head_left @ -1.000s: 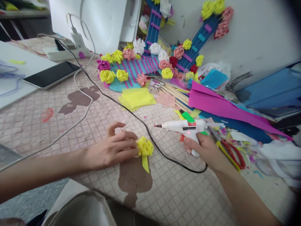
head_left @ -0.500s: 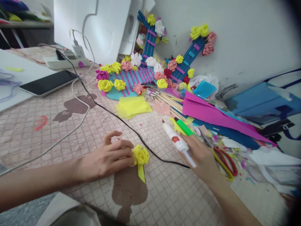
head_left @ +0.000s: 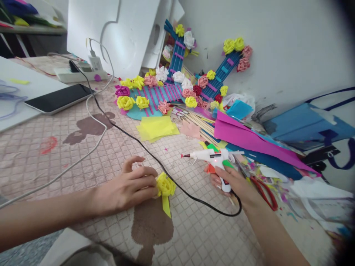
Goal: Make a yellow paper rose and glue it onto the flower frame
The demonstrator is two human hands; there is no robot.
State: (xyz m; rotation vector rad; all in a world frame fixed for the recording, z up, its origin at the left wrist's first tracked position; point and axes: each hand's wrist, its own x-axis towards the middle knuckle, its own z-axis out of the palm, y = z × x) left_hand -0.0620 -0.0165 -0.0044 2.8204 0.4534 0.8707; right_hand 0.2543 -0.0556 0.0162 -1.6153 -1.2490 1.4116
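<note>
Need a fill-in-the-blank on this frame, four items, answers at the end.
1. The right hand holds the white plastic glue gun, whose dark, tapered nozzle points toward the picture's ____ edge.
2. The round, crinkled paper flower by the fingers of the left hand is coloured ____.
3. The thin cable running from the glue gun's handle is coloured ____.
4. In the picture, the large folded magenta sheet lies to the ____ of the thin wooden sticks.

Missing words: left; yellow; black; right.
</note>
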